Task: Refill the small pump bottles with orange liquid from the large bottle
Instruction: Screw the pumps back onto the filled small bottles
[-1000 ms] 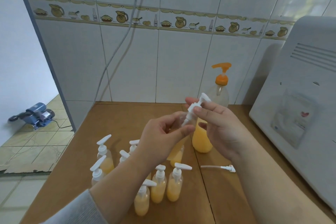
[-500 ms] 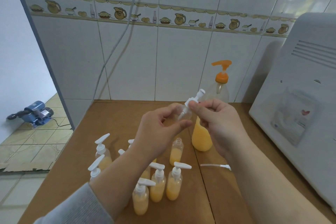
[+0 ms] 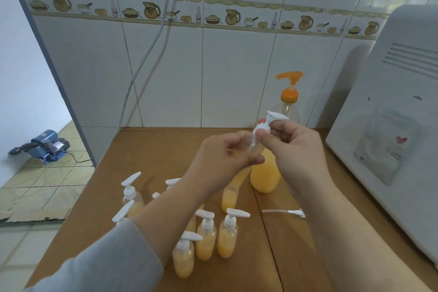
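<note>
A: Let us start with the big thing. How does the large bottle (image 3: 266,173) handle?

B: It stands on the table (image 3: 147,149) near the wall, behind the hands. It is about half full of orange liquid, so I judge it heavy at the bottom and steady. The plastic looks thin and may give a little. I would hold it around the wide body, not by the orange pump (image 3: 289,83).

A: And the filled small bottles (image 3: 206,242)?

B: They stand in a group at the front of the table, with white pumps on. They seem light and narrow, easy to knock over. Hold them around the middle.

A: What is in the hands now?

B: The left hand (image 3: 222,156) has its fingers curled around a small bottle (image 3: 254,147), held in the air in front of the large one. The right hand (image 3: 298,149) pinches the white pump head (image 3: 270,122) with thumb and fingers closed on it.

A: Is it slippery?

B: Probably, if liquid is on it. It is small and light, so a firm grip on the collar is best.

A: Anything smaller?

B: A loose pump (image 3: 284,211) with a thin tube lies on the table, just beside the right forearm. The tube looks soft and bends easily.
</note>
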Demonstrator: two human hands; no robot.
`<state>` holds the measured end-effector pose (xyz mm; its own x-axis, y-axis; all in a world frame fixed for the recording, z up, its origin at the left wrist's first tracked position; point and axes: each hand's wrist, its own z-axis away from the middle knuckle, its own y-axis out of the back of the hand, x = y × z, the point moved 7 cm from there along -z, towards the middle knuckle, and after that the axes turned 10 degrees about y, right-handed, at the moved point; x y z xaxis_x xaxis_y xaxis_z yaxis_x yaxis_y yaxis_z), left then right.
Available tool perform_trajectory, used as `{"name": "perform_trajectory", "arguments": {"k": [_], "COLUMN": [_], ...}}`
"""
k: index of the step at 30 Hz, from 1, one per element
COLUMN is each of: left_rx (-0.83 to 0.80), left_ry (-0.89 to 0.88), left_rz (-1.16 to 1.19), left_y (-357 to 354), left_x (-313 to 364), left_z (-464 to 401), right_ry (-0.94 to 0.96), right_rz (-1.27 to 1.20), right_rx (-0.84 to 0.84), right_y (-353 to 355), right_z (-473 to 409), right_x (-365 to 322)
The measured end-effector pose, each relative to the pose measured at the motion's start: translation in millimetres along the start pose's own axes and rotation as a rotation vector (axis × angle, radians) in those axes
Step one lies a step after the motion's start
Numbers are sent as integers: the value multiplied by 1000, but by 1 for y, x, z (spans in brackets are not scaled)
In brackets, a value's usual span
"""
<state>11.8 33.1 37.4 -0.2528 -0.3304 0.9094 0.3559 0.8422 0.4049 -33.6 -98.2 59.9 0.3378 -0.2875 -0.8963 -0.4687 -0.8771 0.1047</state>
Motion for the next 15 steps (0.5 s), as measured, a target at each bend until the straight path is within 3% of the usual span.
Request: {"name": "perform_trajectory", "arguments": {"k": [2, 5, 7, 15], "left_rx": [-144, -118, -141, -582], "left_ry": [129, 264, 302, 350], "left_rz": [-90, -354, -582, -1318], "left_y": [0, 8, -3, -85], "left_x": [-13, -37, -49, -106], "left_z": [-15, -39, -50, -70], "right_ry": [8, -77, -164, -358], "right_rz": [55, 120, 162, 73], "right_rx": [12, 9, -41, -236], "right_y": [16, 35, 38, 12], "right_z": [3, 19, 37, 102], "right_x": [9, 42, 71, 142]}}
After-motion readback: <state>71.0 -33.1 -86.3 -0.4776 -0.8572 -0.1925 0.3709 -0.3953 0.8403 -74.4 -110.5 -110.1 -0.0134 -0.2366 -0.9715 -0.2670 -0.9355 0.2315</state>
